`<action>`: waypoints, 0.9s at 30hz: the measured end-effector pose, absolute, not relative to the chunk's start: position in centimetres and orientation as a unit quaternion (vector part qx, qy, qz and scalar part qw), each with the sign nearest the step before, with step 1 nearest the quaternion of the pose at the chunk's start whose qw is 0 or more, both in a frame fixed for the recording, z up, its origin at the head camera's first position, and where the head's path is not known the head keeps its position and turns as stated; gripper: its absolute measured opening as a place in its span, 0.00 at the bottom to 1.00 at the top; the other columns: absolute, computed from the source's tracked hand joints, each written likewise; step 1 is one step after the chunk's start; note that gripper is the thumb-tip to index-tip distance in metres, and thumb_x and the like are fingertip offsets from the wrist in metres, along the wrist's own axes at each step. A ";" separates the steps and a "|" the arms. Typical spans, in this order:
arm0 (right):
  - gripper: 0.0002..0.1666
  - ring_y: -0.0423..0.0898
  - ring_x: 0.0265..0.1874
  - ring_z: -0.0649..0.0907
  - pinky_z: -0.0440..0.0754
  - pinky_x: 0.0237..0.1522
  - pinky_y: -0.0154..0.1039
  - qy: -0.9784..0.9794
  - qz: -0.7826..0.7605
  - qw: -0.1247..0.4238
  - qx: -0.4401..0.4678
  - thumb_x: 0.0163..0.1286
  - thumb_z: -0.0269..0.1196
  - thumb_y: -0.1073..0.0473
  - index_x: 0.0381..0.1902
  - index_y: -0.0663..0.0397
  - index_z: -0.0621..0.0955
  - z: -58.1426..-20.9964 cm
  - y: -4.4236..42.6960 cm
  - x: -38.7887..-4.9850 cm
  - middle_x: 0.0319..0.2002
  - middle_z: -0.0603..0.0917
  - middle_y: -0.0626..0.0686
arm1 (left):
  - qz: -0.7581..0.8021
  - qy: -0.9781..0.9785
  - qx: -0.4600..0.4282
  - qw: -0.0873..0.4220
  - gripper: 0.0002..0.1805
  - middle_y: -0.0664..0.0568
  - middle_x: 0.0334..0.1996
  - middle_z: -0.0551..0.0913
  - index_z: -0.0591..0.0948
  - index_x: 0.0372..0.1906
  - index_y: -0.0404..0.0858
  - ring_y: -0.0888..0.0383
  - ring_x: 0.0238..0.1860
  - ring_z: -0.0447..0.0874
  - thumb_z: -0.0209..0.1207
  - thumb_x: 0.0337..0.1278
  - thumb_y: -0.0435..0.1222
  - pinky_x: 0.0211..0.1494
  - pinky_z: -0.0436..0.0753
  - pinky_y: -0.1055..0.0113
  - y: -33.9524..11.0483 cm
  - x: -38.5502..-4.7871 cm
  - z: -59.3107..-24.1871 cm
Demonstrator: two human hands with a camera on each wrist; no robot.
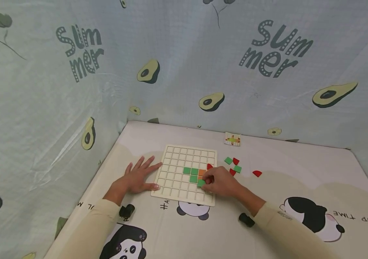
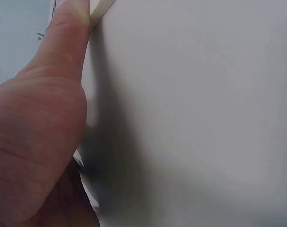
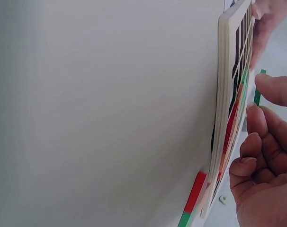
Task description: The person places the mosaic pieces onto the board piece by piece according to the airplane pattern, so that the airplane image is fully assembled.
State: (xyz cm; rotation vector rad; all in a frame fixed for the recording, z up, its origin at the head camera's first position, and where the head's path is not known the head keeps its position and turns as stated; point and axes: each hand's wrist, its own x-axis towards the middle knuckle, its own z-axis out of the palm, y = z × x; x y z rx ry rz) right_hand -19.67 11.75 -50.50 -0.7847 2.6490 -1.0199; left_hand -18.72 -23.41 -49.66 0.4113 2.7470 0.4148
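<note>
A pale square grid board (image 1: 174,180) lies on the table. Green square tiles (image 1: 187,171) sit in its cells, with an orange tile (image 1: 201,172) beside them and a red quarter-round tile (image 1: 210,166) near the right edge. My left hand (image 1: 137,178) rests at the board's left edge, fingers spread, thumb touching the rim. Over the right part of the board, my right hand (image 1: 221,181) pinches a green square tile (image 3: 258,92) between thumb and index finger, with its other fingers curled. That hand hides some cells beneath it.
Right of the board lie loose green tiles (image 1: 228,160) and red quarter-round tiles (image 1: 257,173). A small pattern card (image 1: 232,139) is farther back. Black objects lie near each forearm, one at left (image 1: 127,211) and one at right (image 1: 246,220). Printed sheeting (image 1: 177,43) stands behind.
</note>
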 end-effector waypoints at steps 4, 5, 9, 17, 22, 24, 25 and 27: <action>0.06 0.38 0.27 0.77 0.77 0.30 0.30 0.897 -0.342 0.096 -0.263 0.61 0.76 0.59 0.36 0.51 0.89 -50.5 11.0 -19.9 0.22 0.79 0.41 | 0.148 0.964 0.145 0.168 0.49 0.44 0.87 0.46 0.59 0.83 0.55 0.32 0.85 0.36 0.66 0.61 0.62 0.79 0.42 0.24 -23.4 -18.7 -49.6; 0.06 0.37 0.27 0.77 0.77 0.30 0.30 0.897 -0.341 0.094 -0.264 0.61 0.76 0.59 0.35 0.51 0.89 -50.5 10.8 -20.0 0.22 0.80 0.41 | 0.148 0.964 0.144 0.169 0.49 0.44 0.87 0.46 0.59 0.83 0.55 0.32 0.85 0.36 0.66 0.61 0.62 0.79 0.41 0.24 -23.3 -18.7 -49.6; 0.05 0.37 0.27 0.78 0.77 0.32 0.29 0.898 -0.336 0.078 -0.272 0.60 0.75 0.61 0.35 0.53 0.89 -50.6 10.1 -20.4 0.24 0.81 0.41 | 0.145 0.965 0.143 0.167 0.50 0.44 0.87 0.46 0.59 0.83 0.54 0.32 0.85 0.37 0.66 0.61 0.62 0.79 0.42 0.24 -23.2 -18.8 -49.5; 0.09 0.37 0.27 0.77 0.76 0.32 0.30 0.895 -0.340 0.078 -0.279 0.61 0.76 0.60 0.38 0.57 0.90 -50.3 8.2 -20.7 0.25 0.83 0.44 | 0.145 0.966 0.135 0.165 0.50 0.45 0.87 0.46 0.59 0.83 0.55 0.32 0.85 0.37 0.66 0.59 0.63 0.79 0.42 0.24 -23.5 -18.8 -49.9; 0.09 0.36 0.26 0.76 0.75 0.30 0.30 0.899 -0.336 0.071 -0.271 0.61 0.76 0.60 0.38 0.58 0.90 -50.5 7.6 -20.7 0.24 0.82 0.44 | 0.147 0.966 0.142 0.161 0.50 0.44 0.86 0.47 0.60 0.83 0.54 0.31 0.85 0.38 0.66 0.60 0.62 0.79 0.43 0.24 -23.5 -18.8 -50.0; 0.09 0.36 0.26 0.76 0.74 0.30 0.30 0.901 -0.333 0.072 -0.267 0.62 0.76 0.60 0.38 0.57 0.90 -50.5 7.4 -20.7 0.23 0.81 0.43 | 0.147 0.966 0.144 0.160 0.50 0.44 0.86 0.47 0.60 0.83 0.54 0.31 0.85 0.38 0.66 0.60 0.62 0.79 0.43 0.24 -23.4 -18.8 -49.9; 0.08 0.36 0.25 0.76 0.74 0.30 0.30 0.902 -0.331 0.072 -0.268 0.62 0.76 0.60 0.38 0.57 0.90 -50.5 7.3 -20.7 0.23 0.80 0.43 | 0.146 0.966 0.144 0.160 0.50 0.44 0.86 0.47 0.59 0.83 0.54 0.31 0.85 0.38 0.66 0.60 0.62 0.79 0.43 0.24 -23.4 -18.7 -49.9; 0.08 0.36 0.25 0.76 0.74 0.30 0.30 0.902 -0.328 0.072 -0.272 0.61 0.76 0.60 0.37 0.56 0.90 -50.6 7.0 -20.8 0.22 0.79 0.43 | 0.145 0.966 0.142 0.162 0.50 0.44 0.86 0.47 0.59 0.83 0.54 0.31 0.85 0.38 0.66 0.60 0.62 0.79 0.43 0.24 -23.4 -18.7 -49.8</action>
